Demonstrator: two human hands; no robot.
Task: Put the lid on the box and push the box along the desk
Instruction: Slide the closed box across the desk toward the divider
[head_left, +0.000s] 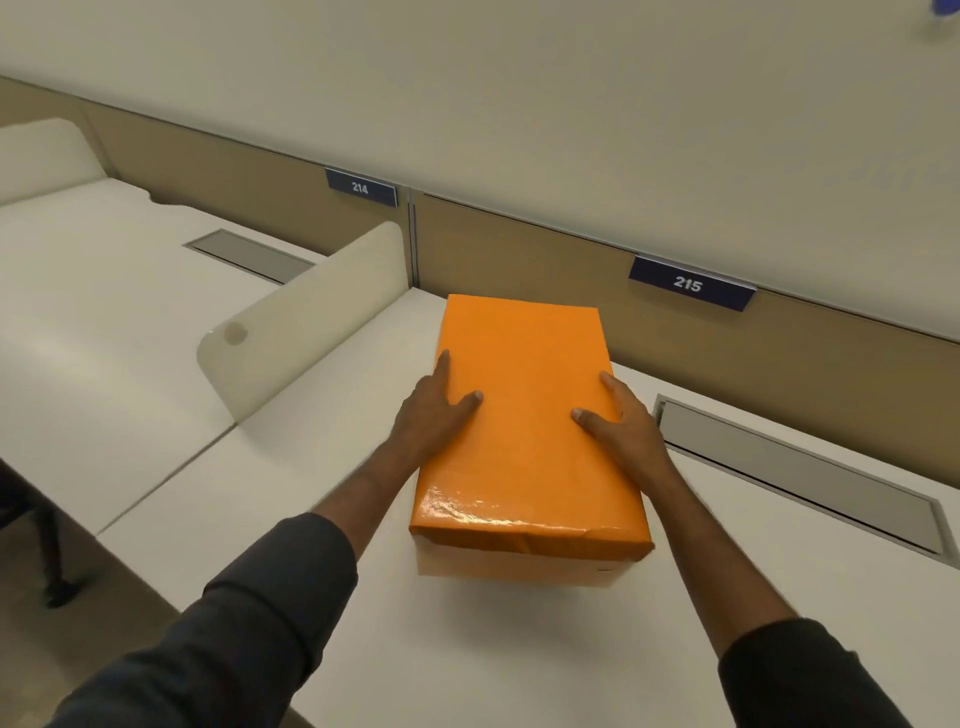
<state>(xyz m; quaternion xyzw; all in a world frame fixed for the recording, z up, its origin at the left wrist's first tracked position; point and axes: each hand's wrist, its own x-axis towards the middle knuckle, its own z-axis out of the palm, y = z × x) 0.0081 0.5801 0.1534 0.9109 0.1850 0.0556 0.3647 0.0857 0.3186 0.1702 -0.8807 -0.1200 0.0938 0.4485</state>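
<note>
Pressing down on the orange lid, we have our left hand spread over its left edge, thumb on top and fingers running along the side, and our right hand mirrored on the right edge; both hands lie flat and spread, clamped on nothing, simply bracing the lid between them. The lid looks fully seated on the box, whose paler near wall shows below the lid's skirt. The box sits on the white desk, lengthwise away from us, its far end near the tan back panel under the number plate, with the low divider to the left and the cable hatch to the right. We judge the closing step done and the push now in hand; next calls for even pressure from both palms so the box slides straight without skewing.
</note>
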